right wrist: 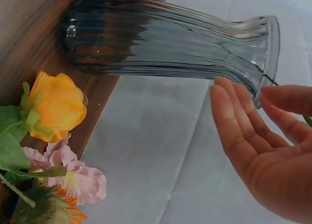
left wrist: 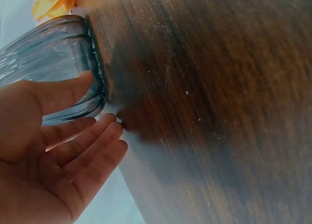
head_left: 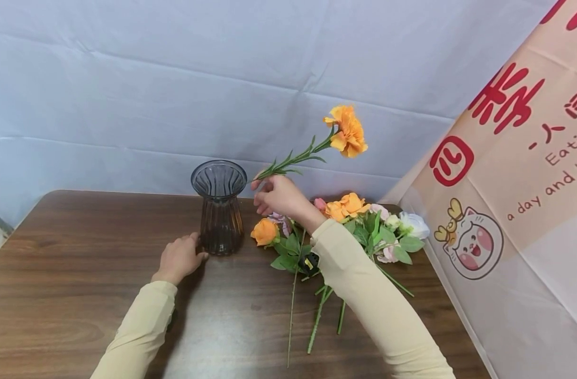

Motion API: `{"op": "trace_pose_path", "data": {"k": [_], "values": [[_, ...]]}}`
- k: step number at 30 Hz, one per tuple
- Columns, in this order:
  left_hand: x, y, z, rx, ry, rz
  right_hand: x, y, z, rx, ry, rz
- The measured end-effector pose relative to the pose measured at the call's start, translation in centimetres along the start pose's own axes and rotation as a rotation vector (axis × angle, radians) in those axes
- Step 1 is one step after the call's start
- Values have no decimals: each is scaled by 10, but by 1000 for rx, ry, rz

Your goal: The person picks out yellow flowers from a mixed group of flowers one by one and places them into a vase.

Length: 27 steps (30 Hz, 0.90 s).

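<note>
A grey ribbed glass vase (head_left: 221, 223) with a flared rim stands upright near the table's back edge. My left hand (head_left: 178, 258) is at the left of its base, fingers loosely extended. In the left wrist view, the thumb (left wrist: 73, 91) overlaps the glass low down. My right hand (head_left: 281, 197) pinches an orange carnation (head_left: 347, 131) by its leafy stem between thumb and forefinger, right of the vase's rim. The bloom tilts up to the right. In the right wrist view, the thin lower stem (right wrist: 243, 61) shows through the glass inside the vase's mouth.
Several artificial flowers lie to the right: an orange rose (head_left: 265, 231), more orange blooms (head_left: 350, 205) and a white flower (head_left: 414, 225). Their green stems (head_left: 317, 321) point toward the front. Pale cloth (head_left: 175, 105) hangs behind the wooden table (head_left: 80, 263); a printed banner (head_left: 530, 210) hangs at the right.
</note>
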<state>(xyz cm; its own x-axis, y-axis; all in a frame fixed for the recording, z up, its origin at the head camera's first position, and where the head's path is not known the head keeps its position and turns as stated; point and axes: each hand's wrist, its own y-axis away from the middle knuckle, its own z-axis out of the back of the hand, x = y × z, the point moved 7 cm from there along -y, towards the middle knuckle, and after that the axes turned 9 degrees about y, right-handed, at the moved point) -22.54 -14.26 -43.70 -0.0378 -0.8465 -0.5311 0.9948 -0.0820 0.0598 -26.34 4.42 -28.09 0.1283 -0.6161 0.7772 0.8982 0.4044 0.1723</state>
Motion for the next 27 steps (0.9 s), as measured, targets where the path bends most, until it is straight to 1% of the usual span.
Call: {"op": "trace_pose_path", "data": {"k": [3,8,19,25,27], "values": [[0,0,0,-3,-3,-4,-1,0,-5,42,65,-6],[0,0,0,-10,-2,-7,-4,0,-8,71,79,-1],[1,1,0,-12,5,2,-10,4,-4,59,48,53],[0,1,0,-15,5,2,-18,11,3,37,8,35],[0,1,0,-17,5,-1,-22,14,5,30,15,24]]}}
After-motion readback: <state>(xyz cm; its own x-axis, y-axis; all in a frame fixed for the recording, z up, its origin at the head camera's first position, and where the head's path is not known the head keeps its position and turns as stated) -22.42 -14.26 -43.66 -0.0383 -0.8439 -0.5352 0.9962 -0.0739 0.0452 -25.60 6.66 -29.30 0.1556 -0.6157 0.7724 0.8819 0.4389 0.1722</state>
